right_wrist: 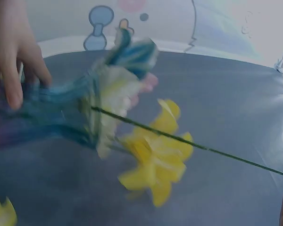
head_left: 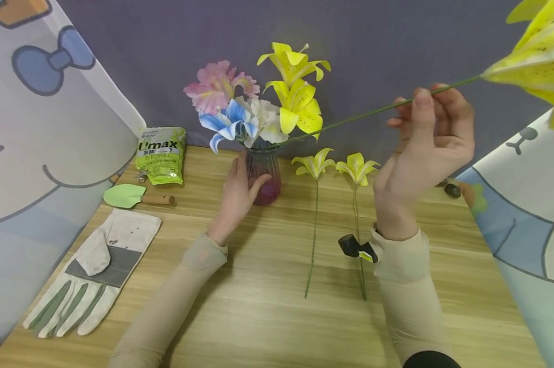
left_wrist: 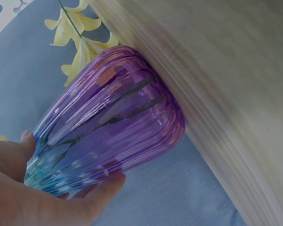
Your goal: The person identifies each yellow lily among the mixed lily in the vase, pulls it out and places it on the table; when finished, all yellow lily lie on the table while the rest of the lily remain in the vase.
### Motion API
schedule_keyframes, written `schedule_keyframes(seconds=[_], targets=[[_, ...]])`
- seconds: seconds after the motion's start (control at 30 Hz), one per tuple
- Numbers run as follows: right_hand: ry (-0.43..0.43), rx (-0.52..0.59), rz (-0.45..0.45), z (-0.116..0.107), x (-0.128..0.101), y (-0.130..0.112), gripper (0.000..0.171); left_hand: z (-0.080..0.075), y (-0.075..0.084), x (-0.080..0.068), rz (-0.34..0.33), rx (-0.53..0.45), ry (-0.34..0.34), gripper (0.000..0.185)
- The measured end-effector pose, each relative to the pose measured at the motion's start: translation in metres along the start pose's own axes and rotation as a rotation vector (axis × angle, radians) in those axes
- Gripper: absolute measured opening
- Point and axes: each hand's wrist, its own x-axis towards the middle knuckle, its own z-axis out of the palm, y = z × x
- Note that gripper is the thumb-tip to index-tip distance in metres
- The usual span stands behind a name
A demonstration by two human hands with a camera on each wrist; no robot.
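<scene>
While your left hand (head_left: 237,197) grips the purple vase (head_left: 263,176), your right hand (head_left: 421,153) pinches a yellow lily's stem (head_left: 373,112), its end at the vase mouth.

Left hand (head_left: 237,190) cupped, right hand (head_left: 425,148) pinching

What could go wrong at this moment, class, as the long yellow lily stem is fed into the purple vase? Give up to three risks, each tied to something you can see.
1. The right hand pinches the stem far from its tip, so the tip may wobble and miss the vase mouth.
2. The vase is already crowded; pushing in might dislodge the blue flower.
3. The left hand only steadies the vase from one side; sideways pressure could tip it.
</scene>
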Motion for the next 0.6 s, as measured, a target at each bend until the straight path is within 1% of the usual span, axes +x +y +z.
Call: schedule_keyframes(seconds=[0.1, 0.2, 0.27, 0.3, 0.33, 0.37, 0.43, 0.47, 0.5, 0.53, 0.57, 0.6], targets=[[0.020, 0.000, -0.041, -0.010, 0.019, -0.011, 0.010, 0.002, 0.001, 0.000, 0.006, 0.006, 0.013, 0.087], [0.021, -0.052, -0.067, -0.024, 0.041, -0.020, 0.010, 0.003, 0.001, 0.000, -0.002, 0.007, 0.013, 0.088], [0.000, -0.104, -0.049, -0.036, 0.054, -0.025, 0.011, 0.003, 0.001, 0.000, -0.013, 0.007, 0.004, 0.088], [-0.018, -0.124, -0.018, -0.044, 0.061, -0.026, 0.014, 0.003, 0.002, -0.001, -0.020, 0.005, -0.002, 0.088], [-0.048, -0.145, 0.031, -0.052, 0.068, -0.026, 0.017, 0.003, 0.002, 0.000, -0.026, 0.004, -0.004, 0.088], [-0.087, -0.164, 0.101, -0.062, 0.074, -0.026, 0.020, 0.003, 0.002, 0.000, -0.029, 0.003, -0.005, 0.088], [-0.177, -0.225, 0.275, -0.085, 0.084, -0.024, 0.022, 0.002, 0.002, -0.001, -0.033, 0.004, -0.006, 0.088], [-0.236, -0.279, 0.366, -0.100, 0.088, -0.023, 0.021, 0.002, 0.002, -0.001, -0.034, 0.002, -0.008, 0.088], [-0.276, -0.342, 0.462, -0.114, 0.091, -0.023, 0.019, 0.002, 0.002, -0.001, -0.033, 0.001, -0.008, 0.087], [-0.334, -0.421, 0.537, -0.129, 0.094, -0.022, 0.016, 0.002, 0.002, -0.001, -0.031, 0.001, -0.009, 0.087], [-0.379, -0.498, 0.602, -0.143, 0.095, -0.021, 0.013, 0.002, 0.001, 0.000, -0.028, -0.002, -0.009, 0.087], [-0.423, -0.580, 0.646, -0.158, 0.097, -0.021, 0.012, 0.003, 0.001, 0.000, -0.025, -0.001, -0.010, 0.087]])
